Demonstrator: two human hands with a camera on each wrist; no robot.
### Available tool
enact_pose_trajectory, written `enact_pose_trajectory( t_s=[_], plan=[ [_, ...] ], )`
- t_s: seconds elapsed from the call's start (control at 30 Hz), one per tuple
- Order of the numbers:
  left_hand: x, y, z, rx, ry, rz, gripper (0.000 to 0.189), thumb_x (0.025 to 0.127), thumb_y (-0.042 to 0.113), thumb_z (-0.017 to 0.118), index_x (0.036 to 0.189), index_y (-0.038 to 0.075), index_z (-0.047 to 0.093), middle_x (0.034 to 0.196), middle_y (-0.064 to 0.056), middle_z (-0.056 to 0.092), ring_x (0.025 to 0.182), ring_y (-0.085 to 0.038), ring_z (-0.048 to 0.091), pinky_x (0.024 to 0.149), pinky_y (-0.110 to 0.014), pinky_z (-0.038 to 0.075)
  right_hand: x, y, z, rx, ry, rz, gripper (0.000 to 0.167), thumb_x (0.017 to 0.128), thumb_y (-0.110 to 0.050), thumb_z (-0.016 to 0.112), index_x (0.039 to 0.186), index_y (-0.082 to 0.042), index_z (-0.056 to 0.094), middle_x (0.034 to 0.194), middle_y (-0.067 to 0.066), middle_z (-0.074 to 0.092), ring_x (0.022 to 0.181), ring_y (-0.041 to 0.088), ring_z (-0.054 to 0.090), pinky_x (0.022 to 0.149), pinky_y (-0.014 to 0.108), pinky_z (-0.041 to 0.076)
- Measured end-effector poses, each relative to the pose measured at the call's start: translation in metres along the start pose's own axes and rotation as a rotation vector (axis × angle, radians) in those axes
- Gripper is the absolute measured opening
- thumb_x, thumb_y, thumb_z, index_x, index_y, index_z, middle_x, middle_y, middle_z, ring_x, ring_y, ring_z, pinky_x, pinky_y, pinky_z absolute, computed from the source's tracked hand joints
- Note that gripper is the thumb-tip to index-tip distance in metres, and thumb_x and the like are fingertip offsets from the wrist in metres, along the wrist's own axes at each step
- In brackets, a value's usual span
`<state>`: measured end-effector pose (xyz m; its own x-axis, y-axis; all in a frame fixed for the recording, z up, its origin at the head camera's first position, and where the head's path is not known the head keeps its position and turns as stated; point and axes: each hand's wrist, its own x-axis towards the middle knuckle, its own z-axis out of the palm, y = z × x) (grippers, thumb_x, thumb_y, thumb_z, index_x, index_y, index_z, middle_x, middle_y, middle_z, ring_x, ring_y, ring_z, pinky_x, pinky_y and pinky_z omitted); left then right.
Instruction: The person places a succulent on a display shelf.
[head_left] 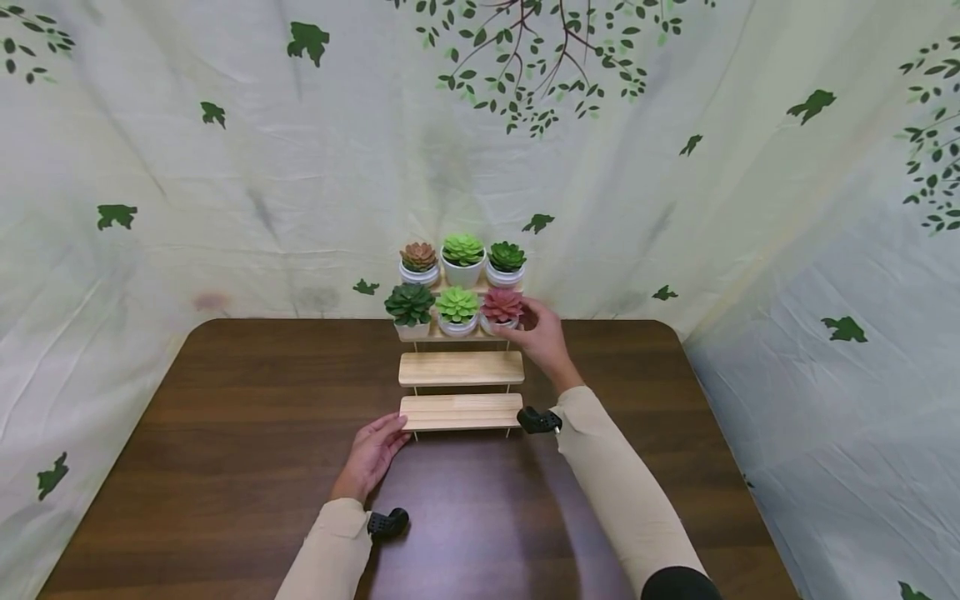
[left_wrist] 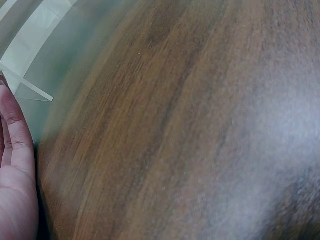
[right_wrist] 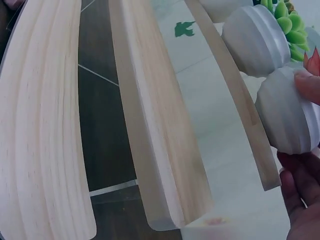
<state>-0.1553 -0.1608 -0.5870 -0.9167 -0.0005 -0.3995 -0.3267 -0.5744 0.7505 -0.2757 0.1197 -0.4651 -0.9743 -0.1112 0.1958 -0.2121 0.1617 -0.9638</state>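
Note:
A tiered wooden plant stand (head_left: 461, 412) with clear side supports stands on the table. My left hand (head_left: 371, 454) holds the left corner of its lowest board, thumb at the edge. Farther back, my right hand (head_left: 543, 337) grips the white pot of a red succulent (head_left: 502, 306) at the right end of the second board from the top. In the right wrist view, thumb and fingers pinch that white pot (right_wrist: 285, 112) from both sides. Beside it are a light green succulent (head_left: 457, 306) and a dark green succulent (head_left: 409, 305).
On the top board are a brownish succulent (head_left: 417, 257), a bright green succulent (head_left: 462, 249) and a green succulent (head_left: 507, 257). The two lower boards carry no pots. A leaf-patterned curtain (head_left: 247, 167) hangs behind the dark wooden table (head_left: 262, 400).

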Motion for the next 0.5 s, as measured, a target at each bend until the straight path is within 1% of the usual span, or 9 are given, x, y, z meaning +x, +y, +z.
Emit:
enact_pose_trajectory(
  t_s=[0.07,0.2,0.3,0.33,0.4,0.5],
  plan=[
    [0.000,0.000,0.001,0.002,-0.006,0.001,0.024,0.094,-0.006,0.052,0.082,0.010,0.066,0.082,0.000,0.068,0.077,-0.009,0.066,0.077,-0.024,0.056,0.000,-0.001,0.000,-0.013,-0.001,0.010,0.058,0.075,-0.010,0.083,0.127,-0.003,0.059,0.118,0.014,0.063,0.101,0.019,0.058,0.087,0.033,0.049],
    [0.001,0.001,0.001,-0.005,-0.001,-0.011,0.025,0.094,-0.006,0.052,0.082,0.010,0.066,0.082,0.000,0.068,0.077,-0.010,0.066,0.077,-0.024,0.056,0.000,-0.002,-0.001,-0.003,-0.016,0.003,0.060,0.076,-0.006,0.082,0.129,0.001,0.056,0.122,0.019,0.061,0.108,0.025,0.057,0.095,0.040,0.047],
    [0.002,0.000,0.000,-0.005,0.006,-0.011,0.024,0.094,-0.006,0.052,0.082,0.010,0.066,0.083,-0.001,0.068,0.077,-0.010,0.066,0.077,-0.025,0.056,-0.003,-0.001,-0.003,-0.010,-0.016,-0.005,0.064,0.076,-0.006,0.082,0.132,0.003,0.052,0.127,0.021,0.058,0.114,0.029,0.056,0.102,0.042,0.044],
    [0.002,0.000,0.000,-0.001,0.005,-0.010,0.023,0.094,-0.006,0.053,0.083,0.010,0.066,0.083,-0.001,0.068,0.077,-0.010,0.066,0.078,-0.025,0.056,-0.004,-0.001,-0.005,-0.024,-0.013,-0.001,0.065,0.076,-0.007,0.082,0.133,0.002,0.052,0.127,0.020,0.058,0.116,0.029,0.055,0.103,0.042,0.044],
    [0.001,0.001,-0.001,0.013,0.001,-0.007,0.019,0.094,-0.004,0.054,0.086,0.009,0.065,0.084,0.000,0.068,0.078,-0.010,0.065,0.078,-0.025,0.056,-0.008,0.000,-0.009,-0.056,-0.014,0.017,0.067,0.077,-0.011,0.082,0.134,0.001,0.050,0.130,0.019,0.056,0.119,0.031,0.054,0.104,0.044,0.042],
    [-0.002,0.003,-0.004,0.047,-0.006,-0.009,0.012,0.096,0.000,0.055,0.097,0.007,0.064,0.087,0.000,0.068,0.079,-0.011,0.064,0.078,-0.025,0.055,-0.015,0.001,-0.017,-0.122,-0.037,0.061,0.068,0.080,-0.020,0.080,0.137,-0.003,0.048,0.134,0.017,0.053,0.123,0.034,0.050,0.105,0.047,0.041]
  ],
)
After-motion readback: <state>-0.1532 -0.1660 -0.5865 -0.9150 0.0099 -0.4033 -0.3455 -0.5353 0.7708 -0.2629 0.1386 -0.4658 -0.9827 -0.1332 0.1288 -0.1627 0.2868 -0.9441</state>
